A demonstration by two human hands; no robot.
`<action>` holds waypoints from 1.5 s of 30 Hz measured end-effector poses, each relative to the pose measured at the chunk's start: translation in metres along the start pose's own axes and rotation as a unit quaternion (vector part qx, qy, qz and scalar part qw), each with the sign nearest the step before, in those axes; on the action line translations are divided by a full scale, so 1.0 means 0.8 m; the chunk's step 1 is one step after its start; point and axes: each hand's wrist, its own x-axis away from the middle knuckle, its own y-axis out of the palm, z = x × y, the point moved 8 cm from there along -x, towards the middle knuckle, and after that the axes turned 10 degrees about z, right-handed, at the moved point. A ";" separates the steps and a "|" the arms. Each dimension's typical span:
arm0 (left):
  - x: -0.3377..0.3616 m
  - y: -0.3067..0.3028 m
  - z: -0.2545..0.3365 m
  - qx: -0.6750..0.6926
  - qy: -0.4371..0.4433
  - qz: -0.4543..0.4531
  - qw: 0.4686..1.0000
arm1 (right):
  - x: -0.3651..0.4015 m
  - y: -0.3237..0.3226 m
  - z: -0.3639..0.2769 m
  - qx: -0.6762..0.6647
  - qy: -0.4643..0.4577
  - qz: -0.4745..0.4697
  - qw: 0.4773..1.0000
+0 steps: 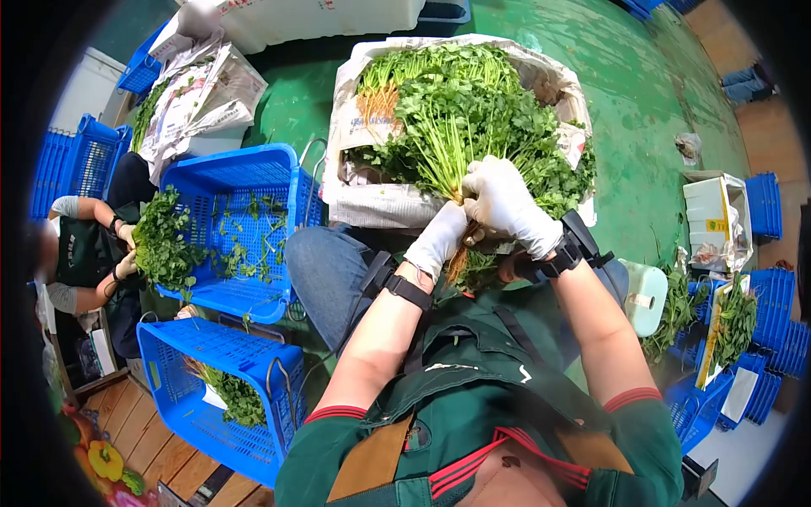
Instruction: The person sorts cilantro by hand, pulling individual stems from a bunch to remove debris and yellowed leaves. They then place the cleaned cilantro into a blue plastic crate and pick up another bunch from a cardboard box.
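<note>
A bunch of coriander (443,156), with green stems and broad leaves, fans away from me over a newspaper-lined box (372,209). My left hand (439,241), in a white glove, is closed round its root end. My gloved right hand (507,203) grips the stems just beside it, fingers bent. The two hands touch, and part of the grip is hidden between them. Brownish roots (457,266) hang below my hands. More coriander (473,63) lies in the box, with orange-brown roots towards the left.
At left, a co-worker's hands (127,245) hold greens by a blue crate (291,198) with loose leaves. Another blue crate (156,355) holds a bunch. A pale green stool (646,296) stands at right, near stacked blue crates (769,300) and a white foam box (705,211).
</note>
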 end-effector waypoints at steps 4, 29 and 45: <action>0.003 0.005 0.001 0.000 -0.001 0.000 1.000 | 0.002 0.009 0.010 -0.033 0.051 -0.052 0.997; -0.001 0.004 -0.001 0.001 0.013 -0.023 1.000 | -0.001 -0.017 0.057 -0.049 0.196 0.185 0.962; -0.007 0.005 0.004 0.020 0.011 -0.034 0.999 | 0.040 0.010 0.071 -0.518 0.358 0.148 0.762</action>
